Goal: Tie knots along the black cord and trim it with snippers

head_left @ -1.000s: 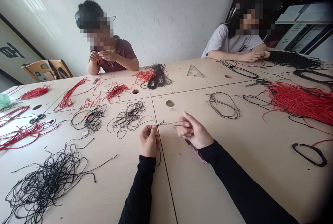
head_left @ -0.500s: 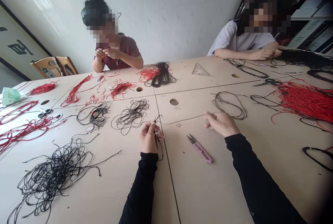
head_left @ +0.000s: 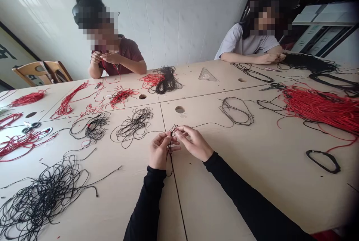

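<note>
My left hand (head_left: 162,149) pinches a black cord (head_left: 170,158) between thumb and fingertips, and a loop of it hangs below the palm. My right hand (head_left: 193,142) has come up against the left, its thumb and forefinger closed on the cord at the same spot. Short cord ends poke up above the fingertips, and the small knot there is partly covered. A thin strand runs off to the right behind my right hand, toward a black cord coil (head_left: 238,111). Left of my hands lies a loose black cord bundle (head_left: 134,127).
A large tangle of black cord (head_left: 47,192) covers the near left. Red cords (head_left: 322,108) pile up at right beside scissors (head_left: 270,86). A clear triangle ruler (head_left: 207,75) lies farther back. Two people sit across the table (head_left: 202,200), handling cords.
My right hand moved left from the stretched strand to meet my left hand at the cord. The pink thread snips went out of sight behind my right arm. The view shifted right.
</note>
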Demonstrator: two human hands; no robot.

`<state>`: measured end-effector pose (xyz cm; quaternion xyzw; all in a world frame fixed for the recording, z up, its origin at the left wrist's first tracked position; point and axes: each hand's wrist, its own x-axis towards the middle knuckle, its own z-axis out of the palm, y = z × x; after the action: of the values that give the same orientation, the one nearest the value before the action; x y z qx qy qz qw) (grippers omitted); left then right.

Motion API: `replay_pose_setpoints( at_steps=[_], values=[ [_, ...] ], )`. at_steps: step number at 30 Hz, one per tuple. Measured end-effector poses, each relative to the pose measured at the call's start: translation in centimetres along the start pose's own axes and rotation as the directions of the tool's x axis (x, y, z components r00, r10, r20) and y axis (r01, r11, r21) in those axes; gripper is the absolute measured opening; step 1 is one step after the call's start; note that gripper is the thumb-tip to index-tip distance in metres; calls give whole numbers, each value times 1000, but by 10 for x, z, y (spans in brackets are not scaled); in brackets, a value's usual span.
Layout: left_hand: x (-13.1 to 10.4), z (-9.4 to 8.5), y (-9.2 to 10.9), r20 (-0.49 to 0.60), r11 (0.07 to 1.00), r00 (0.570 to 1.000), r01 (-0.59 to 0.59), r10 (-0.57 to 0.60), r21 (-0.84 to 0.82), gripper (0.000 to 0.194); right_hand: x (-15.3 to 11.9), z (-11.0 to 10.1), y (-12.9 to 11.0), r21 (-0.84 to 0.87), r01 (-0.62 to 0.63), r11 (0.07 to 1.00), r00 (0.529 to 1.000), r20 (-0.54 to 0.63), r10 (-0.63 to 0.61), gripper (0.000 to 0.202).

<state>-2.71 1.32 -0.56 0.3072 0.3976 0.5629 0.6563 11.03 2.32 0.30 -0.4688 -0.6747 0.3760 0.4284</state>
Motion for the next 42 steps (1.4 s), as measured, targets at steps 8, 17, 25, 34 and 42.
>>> replay_pose_setpoints(
  at_steps=[8,17,25,34,42],
  values=[
    [-1,3,-2,20,997,1000,9,-11,71,33,-1,-2,1,83,-25,996,999,32,22,20],
    [-4,7,1,-8,985,999,-36,37,170,33,-2,1,1,255,-103,961,993,80,85,29],
    [-4,8,0,-5,987,1000,-24,25,157,32,-3,3,-1,333,-160,929,985,119,127,26],
    [-2,5,-3,-53,981,993,-96,106,167,34,-4,3,-3,237,-188,953,976,152,154,28],
    [-3,5,0,-66,988,992,-102,110,117,30,-4,2,2,152,-118,981,988,118,101,26]
  ],
)
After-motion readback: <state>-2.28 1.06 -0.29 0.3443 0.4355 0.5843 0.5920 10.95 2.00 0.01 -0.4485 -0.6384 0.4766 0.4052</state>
